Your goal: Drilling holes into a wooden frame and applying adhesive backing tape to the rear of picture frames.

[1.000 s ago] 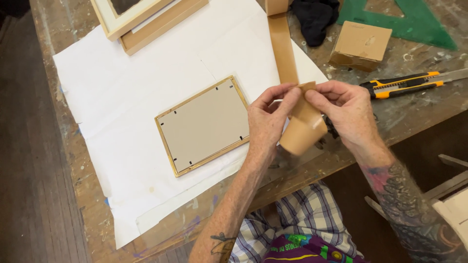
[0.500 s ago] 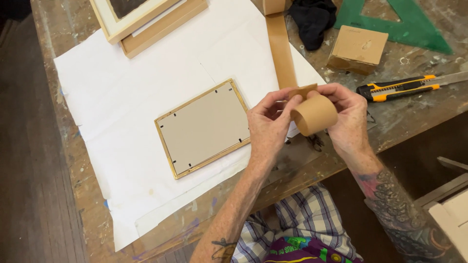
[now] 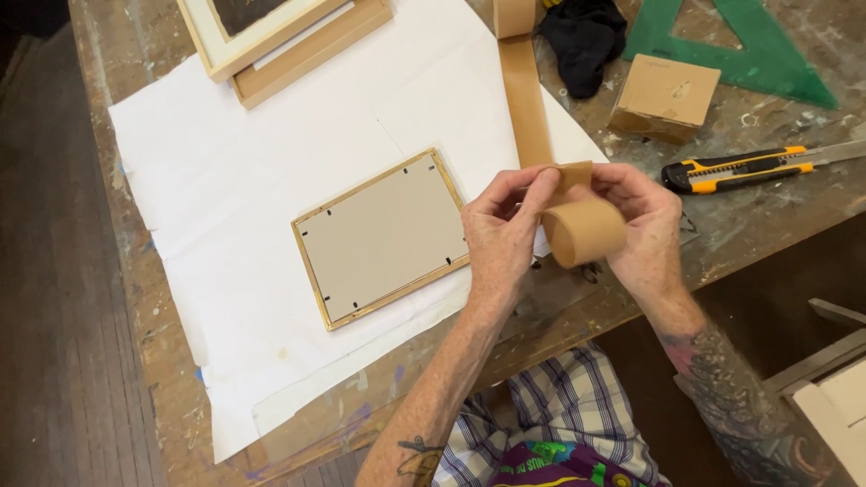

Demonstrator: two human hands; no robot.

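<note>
My right hand (image 3: 642,233) grips a brown paper tape roll (image 3: 585,232) just above the table's front edge. A long tape strip (image 3: 525,90) runs from the roll away across the white paper (image 3: 271,171). Fingers of my left hand (image 3: 502,234) pinch the strip where it leaves the roll. To the left of both hands, a small gold picture frame (image 3: 383,237) lies face down on the paper, its grey backing board showing.
A yellow and black utility knife (image 3: 735,168) lies right of my hands. Behind it sit a small cardboard box (image 3: 666,96), a green set square (image 3: 722,45) and a black cloth (image 3: 583,38). Larger wooden frames (image 3: 280,41) rest at the back left.
The roll has been lifted and turned in my right hand, so its side now faces the camera. Both hands stayed at the same spot near the strip's end.
</note>
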